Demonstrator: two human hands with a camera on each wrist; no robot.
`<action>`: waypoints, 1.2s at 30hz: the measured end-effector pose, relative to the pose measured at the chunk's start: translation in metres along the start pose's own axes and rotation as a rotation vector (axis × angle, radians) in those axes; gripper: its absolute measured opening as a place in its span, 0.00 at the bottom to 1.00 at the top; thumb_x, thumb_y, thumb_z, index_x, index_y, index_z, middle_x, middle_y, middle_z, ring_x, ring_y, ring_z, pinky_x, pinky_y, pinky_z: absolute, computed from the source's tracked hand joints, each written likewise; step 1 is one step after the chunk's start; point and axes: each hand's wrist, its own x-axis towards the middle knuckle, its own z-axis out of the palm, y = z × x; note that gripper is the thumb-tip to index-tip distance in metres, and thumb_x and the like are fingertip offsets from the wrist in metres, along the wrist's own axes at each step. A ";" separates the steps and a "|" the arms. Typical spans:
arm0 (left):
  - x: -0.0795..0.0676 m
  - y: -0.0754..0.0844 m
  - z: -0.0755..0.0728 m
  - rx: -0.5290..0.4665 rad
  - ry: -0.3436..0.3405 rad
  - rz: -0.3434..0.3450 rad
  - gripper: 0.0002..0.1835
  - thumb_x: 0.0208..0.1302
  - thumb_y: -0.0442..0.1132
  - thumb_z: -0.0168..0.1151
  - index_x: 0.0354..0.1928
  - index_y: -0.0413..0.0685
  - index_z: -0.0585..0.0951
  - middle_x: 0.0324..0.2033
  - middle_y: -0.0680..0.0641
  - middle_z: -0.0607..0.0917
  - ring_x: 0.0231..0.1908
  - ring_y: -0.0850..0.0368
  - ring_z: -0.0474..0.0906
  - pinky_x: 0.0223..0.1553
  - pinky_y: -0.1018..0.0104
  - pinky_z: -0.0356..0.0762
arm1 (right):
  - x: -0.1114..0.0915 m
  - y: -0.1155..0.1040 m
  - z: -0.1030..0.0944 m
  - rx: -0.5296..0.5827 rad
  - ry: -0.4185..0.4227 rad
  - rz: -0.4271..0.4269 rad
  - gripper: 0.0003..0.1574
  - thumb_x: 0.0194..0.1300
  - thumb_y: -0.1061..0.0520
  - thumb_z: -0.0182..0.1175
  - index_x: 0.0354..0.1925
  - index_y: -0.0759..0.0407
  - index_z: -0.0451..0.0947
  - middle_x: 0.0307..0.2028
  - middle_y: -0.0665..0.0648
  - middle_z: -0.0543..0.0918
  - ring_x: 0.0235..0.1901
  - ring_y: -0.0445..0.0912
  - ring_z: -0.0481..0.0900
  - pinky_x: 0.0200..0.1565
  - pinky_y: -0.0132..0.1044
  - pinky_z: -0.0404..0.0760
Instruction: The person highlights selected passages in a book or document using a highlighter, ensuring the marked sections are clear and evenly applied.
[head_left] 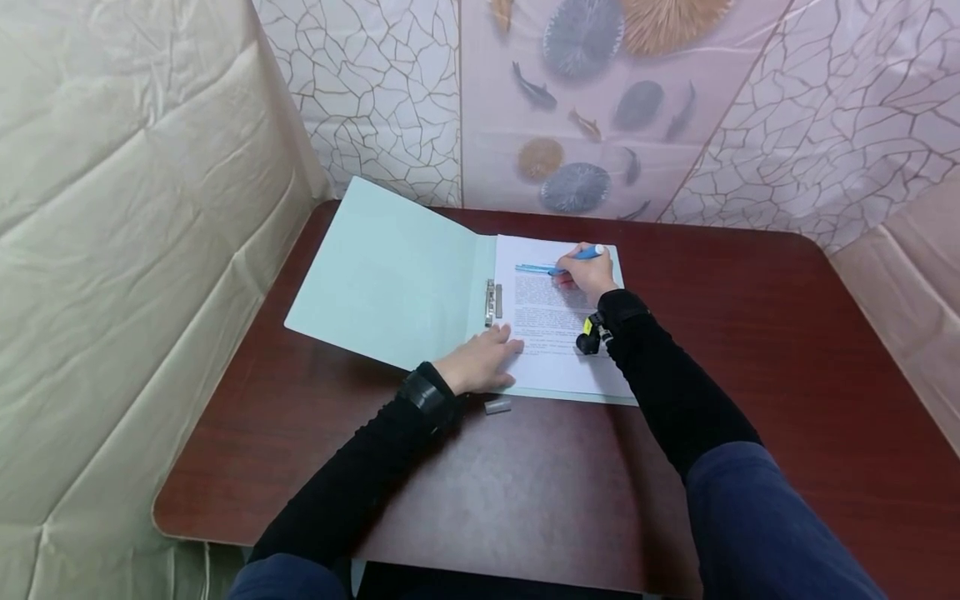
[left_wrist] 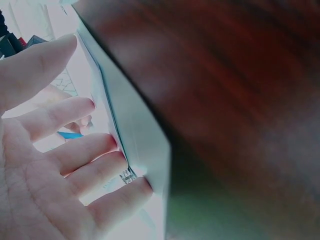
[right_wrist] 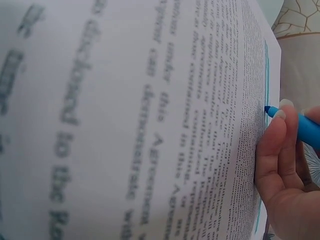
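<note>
My right hand (head_left: 588,273) pinches a blue highlighter (right_wrist: 309,131) between thumb and fingers, its tip on the printed page (head_left: 555,367). Blue strokes (head_left: 529,268) run across the top lines of text. Beneath the page is an open pale green folder (head_left: 397,275) with a metal clip (head_left: 491,302) along its spine. My left hand (head_left: 480,360) rests with fingers spread on the page's lower left corner, beside the spine. In the left wrist view, its fingertips (left_wrist: 142,187) lie along the folder's edge.
A small grey piece (head_left: 497,406) lies on the brown table (head_left: 525,492) just below the folder. The folder's cover leans up at the left. Patterned cloth (head_left: 375,92) hangs behind the table, and a pale curtain (head_left: 135,250) hangs at the left.
</note>
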 end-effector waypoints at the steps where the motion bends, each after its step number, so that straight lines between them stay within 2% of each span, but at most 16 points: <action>1: 0.000 0.000 0.000 -0.001 0.000 0.000 0.35 0.66 0.46 0.61 0.72 0.47 0.63 0.74 0.37 0.53 0.75 0.43 0.48 0.73 0.50 0.52 | -0.004 -0.004 0.000 -0.002 -0.002 0.001 0.06 0.64 0.60 0.61 0.34 0.59 0.72 0.34 0.63 0.88 0.31 0.50 0.88 0.39 0.41 0.86; 7: 0.000 0.000 -0.001 -0.005 -0.007 -0.007 0.34 0.66 0.46 0.60 0.72 0.48 0.62 0.75 0.38 0.53 0.75 0.44 0.48 0.73 0.50 0.52 | -0.001 -0.002 0.000 0.010 0.004 -0.002 0.07 0.63 0.60 0.61 0.33 0.58 0.71 0.35 0.64 0.88 0.34 0.52 0.88 0.41 0.44 0.86; 16: -0.001 0.001 -0.002 0.007 -0.002 0.005 0.34 0.67 0.46 0.60 0.71 0.47 0.63 0.74 0.38 0.54 0.75 0.44 0.49 0.73 0.49 0.53 | 0.002 0.000 -0.002 0.016 0.000 0.020 0.07 0.64 0.59 0.61 0.33 0.57 0.71 0.34 0.60 0.88 0.30 0.47 0.88 0.37 0.39 0.86; 25: -0.001 0.000 0.000 0.012 0.002 0.002 0.34 0.66 0.47 0.61 0.71 0.47 0.64 0.74 0.38 0.55 0.75 0.44 0.49 0.73 0.49 0.53 | -0.001 0.002 -0.005 0.009 -0.006 0.041 0.07 0.65 0.58 0.61 0.34 0.56 0.71 0.34 0.58 0.87 0.32 0.48 0.88 0.41 0.41 0.86; 36: -0.001 -0.001 0.000 0.012 0.011 0.000 0.34 0.66 0.47 0.61 0.71 0.48 0.63 0.74 0.38 0.54 0.75 0.44 0.50 0.72 0.49 0.54 | 0.001 0.001 -0.005 0.044 0.000 0.039 0.07 0.64 0.59 0.61 0.33 0.57 0.71 0.31 0.56 0.87 0.28 0.44 0.87 0.37 0.38 0.86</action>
